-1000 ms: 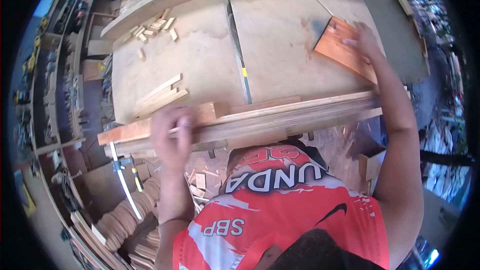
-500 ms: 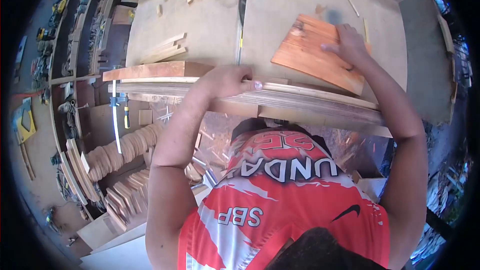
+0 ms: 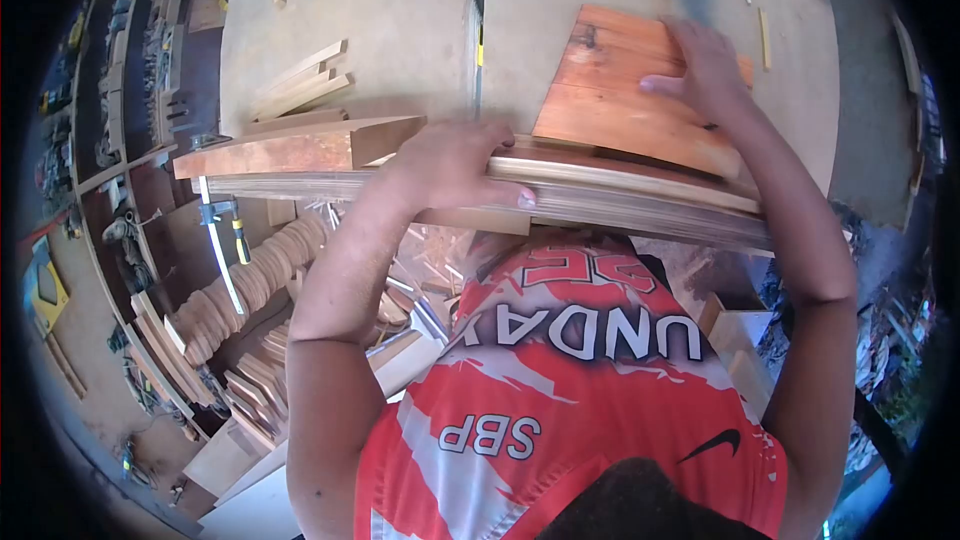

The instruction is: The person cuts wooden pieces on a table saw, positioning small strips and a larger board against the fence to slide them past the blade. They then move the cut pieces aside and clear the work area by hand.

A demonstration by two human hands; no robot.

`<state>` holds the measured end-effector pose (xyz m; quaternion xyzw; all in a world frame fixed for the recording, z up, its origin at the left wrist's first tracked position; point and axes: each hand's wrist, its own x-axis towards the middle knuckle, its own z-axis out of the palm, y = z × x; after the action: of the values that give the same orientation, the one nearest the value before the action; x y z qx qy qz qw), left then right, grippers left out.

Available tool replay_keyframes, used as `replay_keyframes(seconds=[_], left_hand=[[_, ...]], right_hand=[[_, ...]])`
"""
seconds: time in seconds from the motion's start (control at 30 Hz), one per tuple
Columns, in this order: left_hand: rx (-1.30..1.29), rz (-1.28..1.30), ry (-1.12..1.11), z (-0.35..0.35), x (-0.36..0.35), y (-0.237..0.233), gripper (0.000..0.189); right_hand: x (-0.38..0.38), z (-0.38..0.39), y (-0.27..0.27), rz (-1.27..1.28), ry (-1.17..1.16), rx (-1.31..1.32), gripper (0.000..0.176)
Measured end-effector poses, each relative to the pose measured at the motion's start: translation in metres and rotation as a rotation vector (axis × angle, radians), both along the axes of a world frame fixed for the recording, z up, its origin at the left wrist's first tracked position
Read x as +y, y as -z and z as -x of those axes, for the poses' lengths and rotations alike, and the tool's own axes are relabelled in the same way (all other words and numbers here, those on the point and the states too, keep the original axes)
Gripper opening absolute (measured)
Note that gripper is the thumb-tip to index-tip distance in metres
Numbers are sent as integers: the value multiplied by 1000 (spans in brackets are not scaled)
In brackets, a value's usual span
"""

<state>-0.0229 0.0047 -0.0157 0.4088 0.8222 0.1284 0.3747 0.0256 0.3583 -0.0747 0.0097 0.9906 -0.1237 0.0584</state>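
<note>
My right hand (image 3: 708,70) grips an orange-brown wooden board (image 3: 625,90) at its far right side, thumb on top and fingers at the edge. The board is flat on the right half of the worktable (image 3: 400,40), its near edge close to the wooden rail. At the table's front edge, my left hand (image 3: 455,165) is closed over the layered wooden rail (image 3: 640,192), thumb on the near side and fingers on top. Left of this hand, a thick wood block (image 3: 280,152) lies along the rail. A narrow slot (image 3: 476,70) with a yellow mark divides the tabletop.
Thin wood strips (image 3: 305,82) and small offcuts lie on the left of the table; slim sticks (image 3: 765,40) lie at right. A clamp (image 3: 222,230) hangs at the front left. Stacked curved wood pieces (image 3: 250,270) and tool shelves (image 3: 125,90) stand at left.
The board has turned slightly and shifted left under my right hand; its near edge lies closer to the rail's line. My left hand stays on the rail. The view has shifted a little.
</note>
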Motion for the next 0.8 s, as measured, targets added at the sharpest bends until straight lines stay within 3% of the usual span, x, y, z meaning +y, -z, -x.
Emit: replay_keyframes(seconds=[0.17,0.23,0.37,0.43,0.57,0.63,0.7,0.77,0.8], left_hand=[[-5,-11,-23,-1,0,-1,85],[-9,20,-9,0,0,-1,86],[-13,-20,7,1,-2,4,87],[24,-68,7,0,-2,5,89],[25,-29,26,4,-3,0,91],[-38,30,44,5,-2,-4,91],[-5,36,44,4,-3,-3,91],[26,34,54,6,-5,-4,91],[0,21,37,5,-5,-4,90]], right_hand=[[4,7,4,34,-36,37,88],[6,14,2,248,-36,-4,84],[-2,23,-5,284,-31,-14,76],[-5,26,-7,469,20,-102,71],[-5,34,5,495,-5,-22,66],[-12,28,-5,199,-73,-38,66],[-28,6,-21,-14,-24,165,69],[-11,-18,-19,-7,54,221,75],[-3,-32,-25,120,231,140,76]])
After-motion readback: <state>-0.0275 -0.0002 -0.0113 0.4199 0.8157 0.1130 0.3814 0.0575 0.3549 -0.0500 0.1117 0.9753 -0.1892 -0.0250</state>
